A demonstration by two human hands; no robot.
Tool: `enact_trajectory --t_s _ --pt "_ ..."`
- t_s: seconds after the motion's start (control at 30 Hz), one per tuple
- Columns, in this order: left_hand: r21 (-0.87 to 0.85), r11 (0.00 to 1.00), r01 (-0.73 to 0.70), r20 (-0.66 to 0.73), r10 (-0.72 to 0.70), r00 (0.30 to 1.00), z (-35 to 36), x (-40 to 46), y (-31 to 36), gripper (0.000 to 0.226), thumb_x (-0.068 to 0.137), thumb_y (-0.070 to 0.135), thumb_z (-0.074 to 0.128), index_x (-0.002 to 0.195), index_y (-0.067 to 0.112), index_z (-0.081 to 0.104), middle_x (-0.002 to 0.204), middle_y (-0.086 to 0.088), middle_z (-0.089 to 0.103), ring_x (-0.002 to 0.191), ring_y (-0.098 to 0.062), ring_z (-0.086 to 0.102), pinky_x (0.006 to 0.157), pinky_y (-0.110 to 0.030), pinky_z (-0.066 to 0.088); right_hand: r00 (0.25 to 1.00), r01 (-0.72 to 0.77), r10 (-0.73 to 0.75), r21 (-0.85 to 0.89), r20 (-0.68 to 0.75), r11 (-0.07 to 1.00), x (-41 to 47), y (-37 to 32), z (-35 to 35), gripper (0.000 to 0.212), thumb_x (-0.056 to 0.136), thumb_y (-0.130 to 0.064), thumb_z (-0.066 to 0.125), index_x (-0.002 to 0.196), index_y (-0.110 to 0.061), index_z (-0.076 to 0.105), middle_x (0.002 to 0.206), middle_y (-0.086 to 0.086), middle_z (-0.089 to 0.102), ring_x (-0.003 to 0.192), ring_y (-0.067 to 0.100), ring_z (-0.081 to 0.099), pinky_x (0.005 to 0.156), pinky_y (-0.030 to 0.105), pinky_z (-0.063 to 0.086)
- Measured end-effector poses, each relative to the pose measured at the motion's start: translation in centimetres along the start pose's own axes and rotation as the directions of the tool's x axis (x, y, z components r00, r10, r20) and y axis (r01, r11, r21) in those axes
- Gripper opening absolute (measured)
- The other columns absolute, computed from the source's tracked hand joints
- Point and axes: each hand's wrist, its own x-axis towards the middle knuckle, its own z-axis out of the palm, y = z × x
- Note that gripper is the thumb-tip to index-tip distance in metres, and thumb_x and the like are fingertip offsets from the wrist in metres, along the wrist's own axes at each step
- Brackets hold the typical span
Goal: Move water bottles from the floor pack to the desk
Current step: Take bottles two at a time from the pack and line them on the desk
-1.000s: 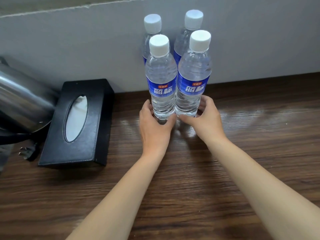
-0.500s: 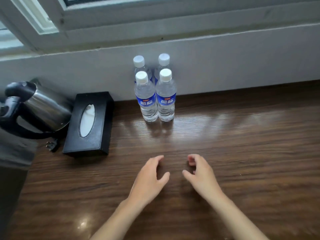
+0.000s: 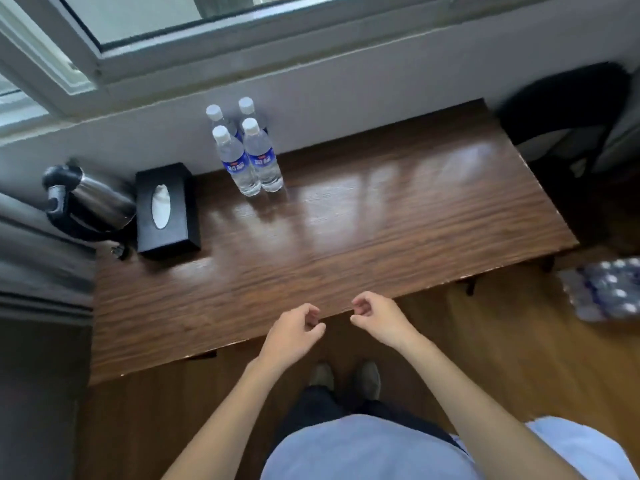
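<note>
Several clear water bottles [image 3: 247,157] with white caps and blue labels stand upright in a tight cluster at the back of the dark wooden desk [image 3: 346,237], against the wall. The shrink-wrapped floor pack [image 3: 606,289] of bottles lies on the floor right of the desk, blurred. My left hand [image 3: 294,336] and my right hand [image 3: 375,315] hang over the desk's front edge, far from the bottles. Both have loosely curled fingers and hold nothing.
A black tissue box [image 3: 166,211] and a steel kettle [image 3: 86,202] sit at the desk's back left. A dark chair [image 3: 568,109] stands beyond the right end. Grey furniture [image 3: 41,271] borders the left. My shoes [image 3: 343,379] show on the wooden floor below.
Both hands let go of the two front bottles and drew back to the desk's front edge. The view pulled back and up, bringing the floor pack into sight.
</note>
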Motion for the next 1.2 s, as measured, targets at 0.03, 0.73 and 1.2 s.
enact_trajectory --t_s 0.03,0.73,1.2 --pt "0.023 1.0 0.008 0.021 -0.008 1.0 0.6 -0.7 0.5 0.032 0.091 0.039 0.063 0.122 0.028 0.061 0.11 0.011 0.068 0.097 -0.005 0.063 0.091 -0.028 0.055 1.0 -0.018 0.018 0.022 -0.006 1.0 -1.2 0.4 -0.1 0.03 0.087 -0.024 0.068 0.116 -0.021 0.061 0.098 -0.008 0.063 0.094 0.01 0.061 0.083 0.022 0.048" --pt "0.157 0.926 -0.342 0.519 0.218 0.827 7.7 -1.2 3.4 0.024 0.096 0.034 0.06 0.119 0.029 0.058 0.118 0.012 0.06 0.101 -0.004 0.06 0.082 -0.011 0.05 0.774 -0.42 0.592 0.519 -0.223 0.745 -17.5 10.4 7.5 0.026 0.091 -0.027 0.059 0.116 -0.023 0.06 0.094 -0.009 0.064 0.083 0.005 0.06 0.063 0.012 0.04" --pt "0.241 0.843 -0.48 0.644 0.231 0.729 16.6 0.5 14.9 0.036 0.096 0.035 0.061 0.128 0.021 0.058 0.121 0.007 0.062 0.104 -0.007 0.06 0.082 -0.011 0.049 0.665 -0.358 0.704 0.72 -0.25 0.595 -20.8 19.2 1.6 0.022 0.091 -0.026 0.059 0.113 -0.022 0.059 0.093 -0.01 0.063 0.089 0.007 0.061 0.08 0.022 0.051"
